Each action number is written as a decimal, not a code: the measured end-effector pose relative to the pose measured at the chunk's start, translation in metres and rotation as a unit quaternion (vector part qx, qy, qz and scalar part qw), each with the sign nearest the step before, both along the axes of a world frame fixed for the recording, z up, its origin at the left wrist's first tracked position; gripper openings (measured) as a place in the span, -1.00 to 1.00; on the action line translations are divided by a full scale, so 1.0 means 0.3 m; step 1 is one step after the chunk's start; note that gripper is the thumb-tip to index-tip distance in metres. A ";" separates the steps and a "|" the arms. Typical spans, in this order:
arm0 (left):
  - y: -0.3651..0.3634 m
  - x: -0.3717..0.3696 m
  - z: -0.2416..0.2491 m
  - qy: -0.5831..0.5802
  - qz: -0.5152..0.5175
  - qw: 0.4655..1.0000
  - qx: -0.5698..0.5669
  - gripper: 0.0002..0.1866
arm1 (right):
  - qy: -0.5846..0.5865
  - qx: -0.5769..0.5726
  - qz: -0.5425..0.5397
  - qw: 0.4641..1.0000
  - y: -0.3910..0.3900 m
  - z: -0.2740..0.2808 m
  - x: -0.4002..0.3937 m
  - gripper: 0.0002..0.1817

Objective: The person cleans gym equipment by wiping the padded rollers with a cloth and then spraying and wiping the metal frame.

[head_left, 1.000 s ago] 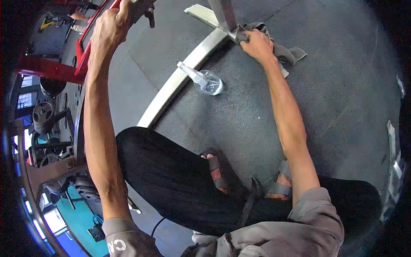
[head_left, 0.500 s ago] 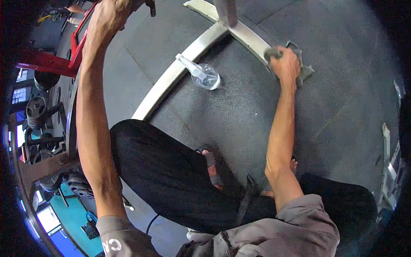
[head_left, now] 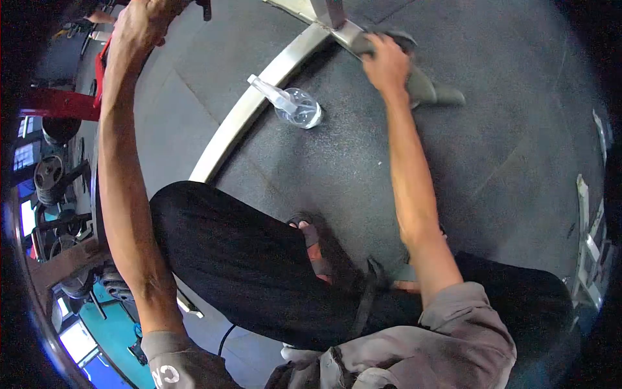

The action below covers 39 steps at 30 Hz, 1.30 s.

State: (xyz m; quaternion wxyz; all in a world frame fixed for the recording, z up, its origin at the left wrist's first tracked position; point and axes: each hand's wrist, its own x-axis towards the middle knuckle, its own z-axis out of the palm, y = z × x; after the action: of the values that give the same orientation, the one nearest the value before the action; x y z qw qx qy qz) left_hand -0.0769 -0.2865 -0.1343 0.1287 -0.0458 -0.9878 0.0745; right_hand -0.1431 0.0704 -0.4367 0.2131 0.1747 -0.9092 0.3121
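My right hand (head_left: pixel 387 63) is closed on a grey cloth (head_left: pixel 424 87), pressing it on the right branch of a silver metal base frame (head_left: pixel 243 107). Part of the cloth trails off to the right, blurred by motion. Close to the hand, an upright metal post (head_left: pixel 329 13) rises from where the branches meet. A clear spray bottle (head_left: pixel 299 109) leans its white head against the left branch. At the top edge, my left hand (head_left: pixel 146 19) is curled round something mostly out of frame, beside a dark part (head_left: pixel 205 9).
Dark rubber tiles (head_left: pixel 512 162) cover the floor. Red metal framework (head_left: pixel 65 104) and a stack of weight plates (head_left: pixel 48 178) stand at the left. White metal pieces (head_left: pixel 586 240) lie along the right edge. My sandalled foot (head_left: pixel 314 249) is below the bottle.
My right hand has slid with the cloth along the right branch towards the upright post. The whole view has shifted slightly; my left hand stays at the top edge.
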 end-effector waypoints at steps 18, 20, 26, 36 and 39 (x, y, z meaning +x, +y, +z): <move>-0.042 0.016 -0.024 0.045 0.023 0.997 0.058 -0.64 | -0.185 -0.055 -0.091 0.977 -0.105 0.017 -0.122 -0.50; -0.143 -0.018 -0.040 0.043 0.021 0.995 0.087 -0.59 | -0.167 -0.018 -0.068 0.983 -0.124 0.012 -0.127 -0.49; 0.185 0.049 0.028 0.048 0.071 0.994 0.061 -0.69 | -0.094 0.041 0.167 0.981 -0.016 0.012 -0.174 -0.47; 0.218 0.067 0.033 0.034 0.069 0.997 0.029 -0.66 | -0.165 0.012 0.056 0.985 -0.058 0.003 -0.186 -0.41; 0.206 0.071 0.026 0.035 0.038 0.996 0.078 -0.68 | -0.118 0.053 0.011 0.992 -0.090 0.016 -0.170 -0.39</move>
State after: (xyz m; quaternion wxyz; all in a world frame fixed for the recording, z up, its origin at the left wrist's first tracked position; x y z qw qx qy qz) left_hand -0.0555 -0.2247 -0.1267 0.1636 0.0048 -0.9865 0.0039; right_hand -0.1943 0.0433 -0.4320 0.0917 0.1574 -0.9414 0.2840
